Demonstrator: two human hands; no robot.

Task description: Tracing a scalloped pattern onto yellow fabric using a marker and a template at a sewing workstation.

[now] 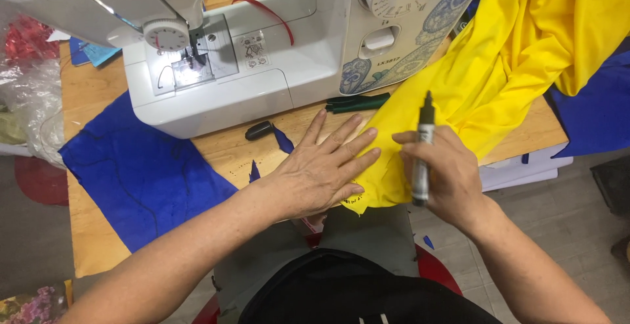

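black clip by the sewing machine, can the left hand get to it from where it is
Probably yes. The left hand lies flat on the yellow fabric, and the black clip sits just ahead of it on bare table, with nothing between.

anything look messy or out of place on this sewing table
Small blue fabric scraps lie loose on the wooden table near the left hand, and one on the floor. The yellow fabric hangs bunched over the table edge.

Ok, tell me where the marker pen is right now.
In the head view, the marker pen stands upright in the right hand, right of centre, over the yellow fabric beside the left hand.
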